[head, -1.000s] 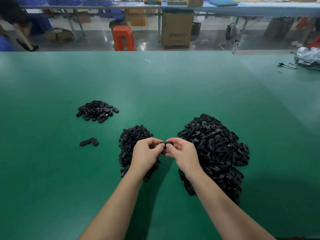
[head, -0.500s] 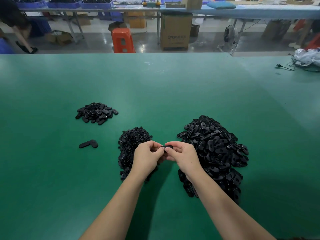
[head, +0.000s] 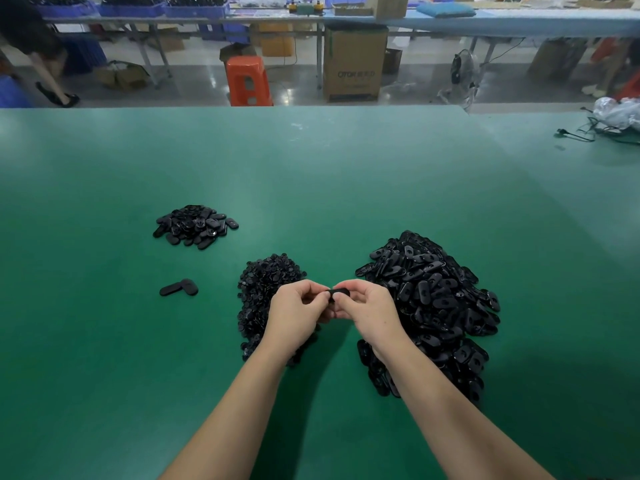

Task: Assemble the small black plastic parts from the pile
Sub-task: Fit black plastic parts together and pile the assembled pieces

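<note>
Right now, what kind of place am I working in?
Probably a factory assembly floor. You sit at a long green work table with piles of small black plastic parts, and across the aisle stand benches with blue parts bins and a cardboard carton.

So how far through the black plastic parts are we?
Early days. A small far-left heap of black oval pieces looks finished. Both hands, left hand and right hand, pinch one black oval part. The big right pile and the middle pile of small round parts remain.

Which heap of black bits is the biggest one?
The big pile beside the right hand. It spreads wider and taller than the middle pile and the far-left pile.
</note>
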A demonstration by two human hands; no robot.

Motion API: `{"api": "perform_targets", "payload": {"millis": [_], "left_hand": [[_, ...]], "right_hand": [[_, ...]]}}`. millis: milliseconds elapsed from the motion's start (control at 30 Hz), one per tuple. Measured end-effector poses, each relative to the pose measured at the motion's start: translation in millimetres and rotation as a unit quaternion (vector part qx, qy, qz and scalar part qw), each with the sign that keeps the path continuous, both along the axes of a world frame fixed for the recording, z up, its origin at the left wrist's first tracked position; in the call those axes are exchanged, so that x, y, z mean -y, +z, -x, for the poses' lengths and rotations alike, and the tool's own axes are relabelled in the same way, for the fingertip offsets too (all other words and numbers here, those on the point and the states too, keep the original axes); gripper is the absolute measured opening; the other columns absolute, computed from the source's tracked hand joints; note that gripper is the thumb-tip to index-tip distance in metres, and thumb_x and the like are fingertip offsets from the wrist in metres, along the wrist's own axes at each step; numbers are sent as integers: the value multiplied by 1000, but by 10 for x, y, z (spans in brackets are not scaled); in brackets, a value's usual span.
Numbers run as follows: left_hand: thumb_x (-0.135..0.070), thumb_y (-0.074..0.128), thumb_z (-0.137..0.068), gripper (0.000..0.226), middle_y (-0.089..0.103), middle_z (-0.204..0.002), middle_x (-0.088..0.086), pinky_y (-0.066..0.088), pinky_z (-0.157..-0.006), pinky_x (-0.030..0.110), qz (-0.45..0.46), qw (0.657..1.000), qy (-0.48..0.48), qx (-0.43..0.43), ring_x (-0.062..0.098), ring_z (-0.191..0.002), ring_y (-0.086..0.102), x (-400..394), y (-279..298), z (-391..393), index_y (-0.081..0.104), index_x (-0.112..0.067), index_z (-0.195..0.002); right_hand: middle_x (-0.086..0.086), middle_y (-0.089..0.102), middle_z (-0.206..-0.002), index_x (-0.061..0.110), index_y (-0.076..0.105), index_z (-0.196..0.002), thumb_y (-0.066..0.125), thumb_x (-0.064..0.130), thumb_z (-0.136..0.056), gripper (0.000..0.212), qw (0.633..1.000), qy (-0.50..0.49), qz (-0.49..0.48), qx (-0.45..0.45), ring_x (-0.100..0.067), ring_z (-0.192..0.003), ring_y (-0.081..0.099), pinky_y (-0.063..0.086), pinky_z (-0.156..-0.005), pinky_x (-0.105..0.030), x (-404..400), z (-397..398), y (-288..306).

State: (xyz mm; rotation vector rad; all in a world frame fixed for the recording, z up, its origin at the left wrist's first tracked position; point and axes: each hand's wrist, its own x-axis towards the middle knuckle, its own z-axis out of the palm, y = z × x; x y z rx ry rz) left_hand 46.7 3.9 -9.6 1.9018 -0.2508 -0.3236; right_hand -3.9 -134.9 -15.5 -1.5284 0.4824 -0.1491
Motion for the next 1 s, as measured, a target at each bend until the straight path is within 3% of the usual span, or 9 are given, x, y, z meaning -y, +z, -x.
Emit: {"api": "perform_targets", "payload": {"millis": [200,333,400,500,600,700,800,900,1000], "left_hand": [[-11,68,-91,9,75,-71,0,61,-67,32,-11,1000,-19,-3,16,-63,72,-30,1,-14,75,-17,-88],[-13,73,-89,8,75,-72,1,58,-63,27,-58,997,-49,15,19,-61,72,-94,-3,-93,72,-20,-86],[-16,75,-88,9,74,-71,-4,54,-64,23,-89,995,-41,30,10,-61,70,-160,-23,-156,72,-24,-84],[-20,77,-85,7,72,-74,-14,45,-62,13,-139,987,25,80,-3,-64,62,-388,-56,-305,75,-26,-84],[-23,77,-86,7,72,-80,-10,44,-58,23,-131,977,156,59,6,-68,63,-809,-130,-525,73,-28,-82],[-26,77,-86,5,74,-89,3,50,-64,32,-109,955,275,10,19,-69,61,-1301,-288,-709,73,-25,-85],[-24,74,-87,4,74,-93,9,55,-78,43,-116,933,342,-14,27,-70,59,-1630,-417,-791,72,-21,-89],[-19,67,-89,8,73,-94,9,57,-78,44,-138,923,357,-28,31,-71,64,-1743,-453,-824,71,-20,-96],[-12,59,-92,24,71,-101,8,55,-77,39,-176,924,339,-24,33,-76,68,-1731,-452,-825,68,-15,-114]], "right_hand": [[-6,71,-75,12,70,-92,63,-1,-93,14,998,16,63,-10,-13,-67,70,60,-66,-26,-14,-11,-31],[-4,72,-87,10,63,-118,53,2,-100,22,994,52,96,-30,-16,-76,72,62,-81,-34,-35,9,-42],[0,72,-94,15,60,-126,51,6,-101,28,986,75,142,-33,-14,-81,73,60,-84,-32,-30,36,-15],[6,69,-112,19,66,-124,56,16,-101,26,929,71,361,-39,-10,-95,68,57,-89,-31,114,45,67],[3,66,-113,22,70,-119,56,22,-101,22,858,4,511,-59,-12,-100,61,52,-86,-26,425,54,182],[-3,60,-119,23,66,-123,59,26,-99,26,814,-27,565,-134,-18,-108,54,45,-81,-27,795,88,236],[-10,52,-126,21,58,-130,63,31,-97,35,778,-3,585,-228,-28,-119,48,46,-92,-38,1024,117,207],[-11,52,-129,21,56,-133,66,36,-95,42,754,27,590,-286,-31,-122,48,46,-96,-41,1095,129,145],[-9,55,-124,24,57,-132,66,32,-95,39,757,20,586,-287,-29,-118,50,48,-91,-40,1104,161,78]]}}
